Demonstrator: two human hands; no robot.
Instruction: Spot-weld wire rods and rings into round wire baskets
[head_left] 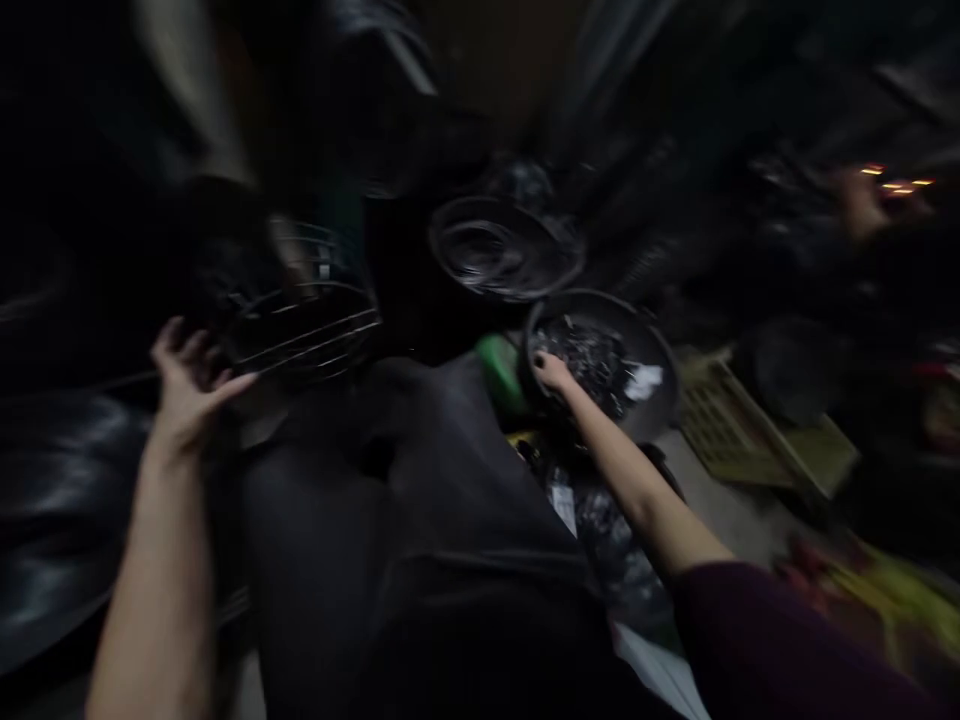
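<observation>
My left hand [191, 385] is raised with its fingers spread, holding nothing, just beside a curved wire rack [304, 330] that is blurred by motion. My right hand [553, 372] reaches to the rim of a dark round basin [645, 350]. The basin holds a heap of dark, glinting pieces [589, 365] and a white scrap [643, 381]. The fingertips of my right hand rest at the inner rim, and the blur hides whether they grip anything.
Another round metal basin [502, 250] stands beyond, and a green object [501, 375] lies beside the dark one. A yellow plastic crate [731, 425] lies to the right on a concrete floor [720, 500]. Dark clothing [397, 520] fills the lower middle. A blurred hand [859, 200], probably another person's, shows upper right.
</observation>
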